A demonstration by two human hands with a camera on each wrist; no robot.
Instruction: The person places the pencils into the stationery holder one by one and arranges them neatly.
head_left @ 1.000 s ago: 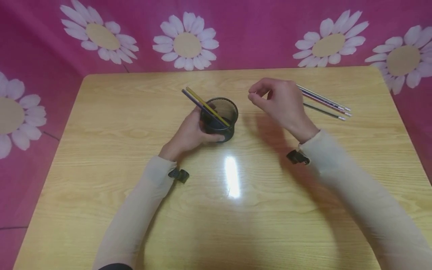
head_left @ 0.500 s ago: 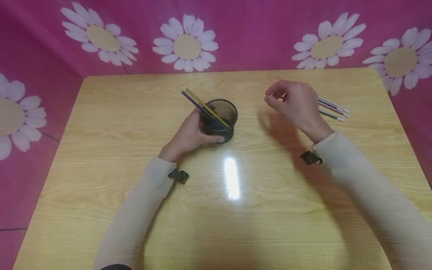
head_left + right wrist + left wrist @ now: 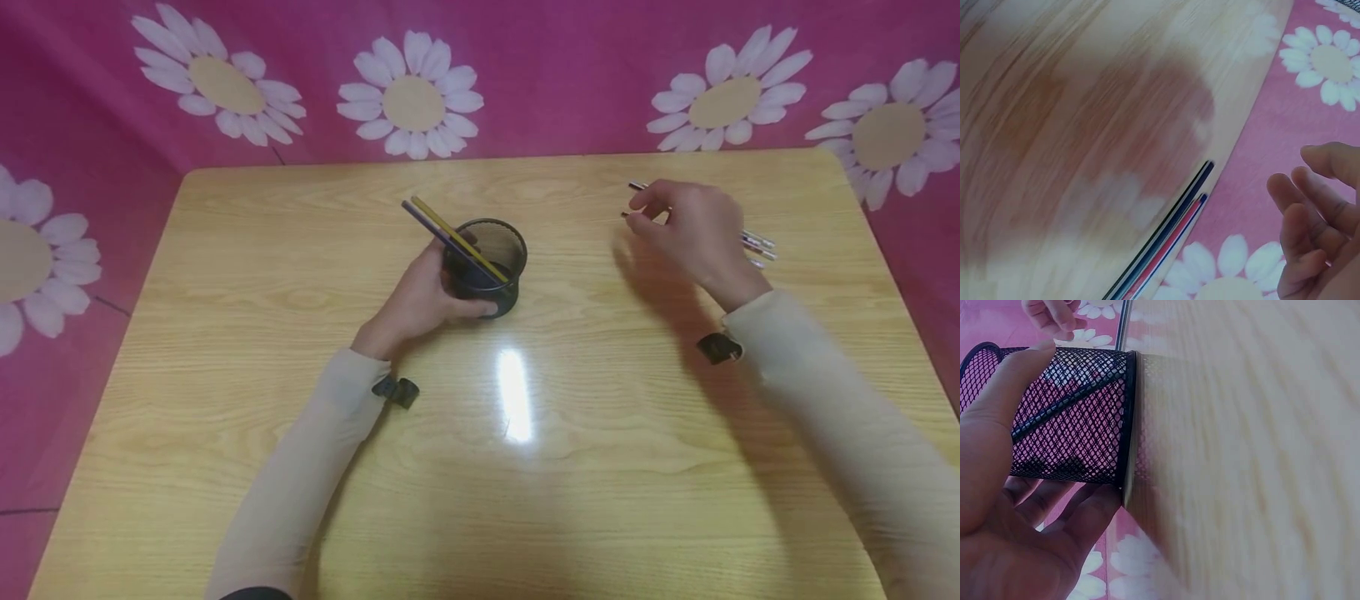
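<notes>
- The left hand [image 3: 420, 298] is wrapped round the mesh cup [image 3: 501, 243], thumb on the near side, fingers behind; the grip probably keeps so light a cup from tipping.
- The mesh cup stands upright on the worktop [image 3: 300, 242], mouth upward, held low enough to leave the opening free.
- Inside, a yellow pencil [image 3: 444, 221] and a blue pencil [image 3: 424, 218] lean against the rim side by side (the cup is wide, so two can hardly stand straight).
- The right hand [image 3: 697, 233] holds nothing: its fingers are loosely bent above the loose pencils [image 3: 1162, 231], seemingly shaped for picking up something thin.
- The loose pencils lie together on the worktop, well apart from the cup, white ends toward the person's right; the hand hides their middles, so I cannot count them surely.
</notes>
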